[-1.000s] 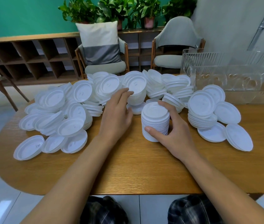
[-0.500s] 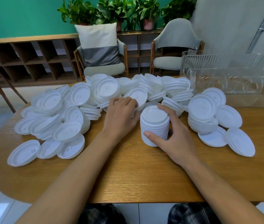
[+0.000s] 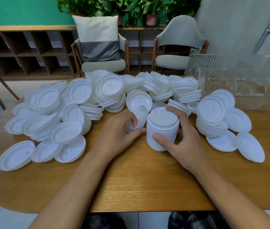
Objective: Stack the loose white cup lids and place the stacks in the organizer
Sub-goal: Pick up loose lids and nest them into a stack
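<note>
Your right hand (image 3: 184, 143) curls round the lid stack (image 3: 161, 129) on the table (image 3: 139, 179). Your left hand (image 3: 118, 135) grips loose lids (image 3: 140, 119) in curled fingers beside it. The clear organizer (image 3: 230, 83) stands far right.

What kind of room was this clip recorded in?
Probably a lounge or café-style seating area: grey cushioned armchairs, a low wooden cubbyhole shelf topped with potted green plants, and a teal wall behind.

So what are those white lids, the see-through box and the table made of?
Lids: thin moulded plastic by the look, matt white, faintly translucent at the edges. Box: clear rigid plastic, perhaps acrylic; glossy ribbed walls you see through. Table: wood or wood veneer, cannot tell which; visible grain, soft sheen.
</note>
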`<state>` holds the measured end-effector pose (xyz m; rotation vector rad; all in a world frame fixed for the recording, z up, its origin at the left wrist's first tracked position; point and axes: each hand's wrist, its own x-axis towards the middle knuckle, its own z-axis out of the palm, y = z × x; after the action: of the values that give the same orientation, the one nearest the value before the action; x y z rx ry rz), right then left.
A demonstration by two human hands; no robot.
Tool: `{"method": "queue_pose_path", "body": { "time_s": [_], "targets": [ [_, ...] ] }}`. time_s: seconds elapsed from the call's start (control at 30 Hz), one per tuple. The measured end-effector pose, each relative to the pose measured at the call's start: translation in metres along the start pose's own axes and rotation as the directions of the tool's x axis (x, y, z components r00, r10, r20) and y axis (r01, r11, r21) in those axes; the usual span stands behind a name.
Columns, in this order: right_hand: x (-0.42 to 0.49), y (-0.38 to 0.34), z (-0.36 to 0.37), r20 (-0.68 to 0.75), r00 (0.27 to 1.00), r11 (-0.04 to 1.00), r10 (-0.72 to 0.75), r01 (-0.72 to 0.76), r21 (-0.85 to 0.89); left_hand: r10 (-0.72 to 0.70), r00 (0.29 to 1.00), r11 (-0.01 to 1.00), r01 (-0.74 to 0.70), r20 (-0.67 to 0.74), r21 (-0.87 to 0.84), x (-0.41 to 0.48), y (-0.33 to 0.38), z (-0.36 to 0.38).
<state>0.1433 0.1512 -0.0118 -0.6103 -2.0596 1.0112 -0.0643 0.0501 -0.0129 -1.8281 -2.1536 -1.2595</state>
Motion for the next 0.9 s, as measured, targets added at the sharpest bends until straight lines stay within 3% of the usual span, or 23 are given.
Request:
{"method": "queue_pose_path", "body": {
  "time_s": [0.13, 0.23, 0.37, 0.5, 0.67, 0.73, 0.9],
  "targets": [
    [0.004, -0.003, -0.004, 0.008, 1.0, 1.0, 0.004, -0.004, 0.012, -0.058, 0.995, 0.992, 0.049, -0.078, -0.12, -0.001, 0.003, -0.005],
    [0.013, -0.004, -0.007, 0.043, 0.999, 1.0, 0.008, -0.009, 0.015, -0.211, 0.969, 0.927, 0.156, -0.129, -0.342, 0.001, 0.011, -0.008],
    [0.024, -0.001, -0.005, 0.067, 0.997, 0.999, -0.035, 0.034, 0.005, -0.399, 0.911, 0.684, 0.221, -0.104, -0.696, 0.008, 0.02, -0.019],
    [0.026, 0.006, 0.001, 0.029, 0.994, 0.995, -0.101, 0.102, -0.015, -0.396, 0.916, 0.476, 0.266, 0.066, -0.838, 0.012, 0.018, -0.022],
    [0.028, 0.011, 0.0, 0.045, 0.992, 0.993, -0.115, 0.115, 0.0, -0.397, 0.905, 0.247, 0.268, 0.155, -0.931, 0.021, 0.021, -0.016],
    [0.028, 0.011, 0.0, 0.046, 0.992, 0.994, -0.113, 0.113, 0.002, -0.362, 0.919, 0.299, 0.273, 0.156, -0.914, 0.024, 0.023, -0.01],
    [0.028, 0.008, 0.001, 0.059, 0.993, 0.995, -0.103, 0.103, 0.01, -0.318, 0.946, 0.688, 0.274, 0.06, -0.672, 0.023, 0.035, 0.006]
  ]
}}
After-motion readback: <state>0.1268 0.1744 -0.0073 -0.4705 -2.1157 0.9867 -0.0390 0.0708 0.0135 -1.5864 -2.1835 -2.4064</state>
